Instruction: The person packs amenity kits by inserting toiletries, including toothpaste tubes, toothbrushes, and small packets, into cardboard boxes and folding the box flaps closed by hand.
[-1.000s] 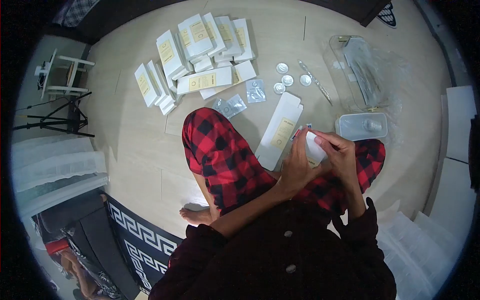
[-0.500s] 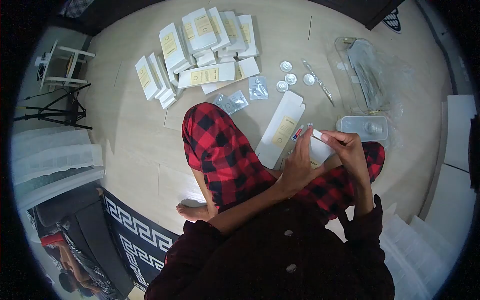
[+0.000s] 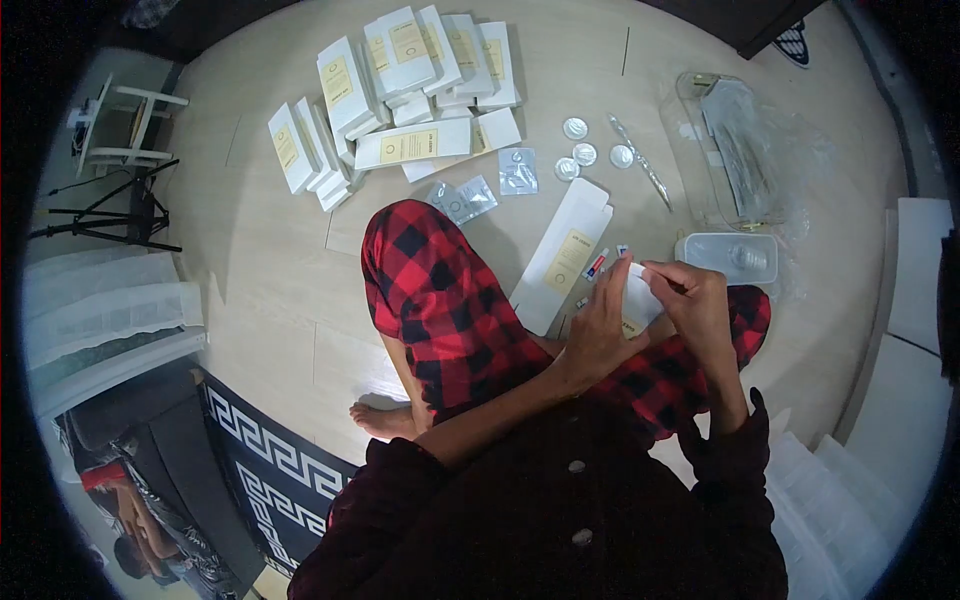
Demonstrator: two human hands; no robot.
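Observation:
Between my hands is a small white cardboard box point(image 3: 640, 302) with a beige label, held over my lap. My left hand point(image 3: 598, 338) is closed along its left side, fingers pointing up toward the top end. At that top end, the thumb and fingers of my right hand point(image 3: 697, 300) pinch the edge of the cardboard. Fingers hide part of the box, so I cannot tell how far its end is folded. Just left of my hands lies a flattened white carton point(image 3: 566, 262) with a beige label. Small red, white and blue tubes point(image 3: 597, 264) lie beside it.
White labelled boxes point(image 3: 400, 60) are piled at the back. Clear sachets point(image 3: 518, 171), several silver round tins point(image 3: 584, 154) and a wrapped slim stick point(image 3: 640, 160) lie on the floor. At right stand a clear plastic container point(image 3: 715, 150) and a small clear tub point(image 3: 728, 260).
My right fingers have shifted slightly at the box's top end, and more of its white top shows. My left hand keeps its hold. The whole view has moved a little.

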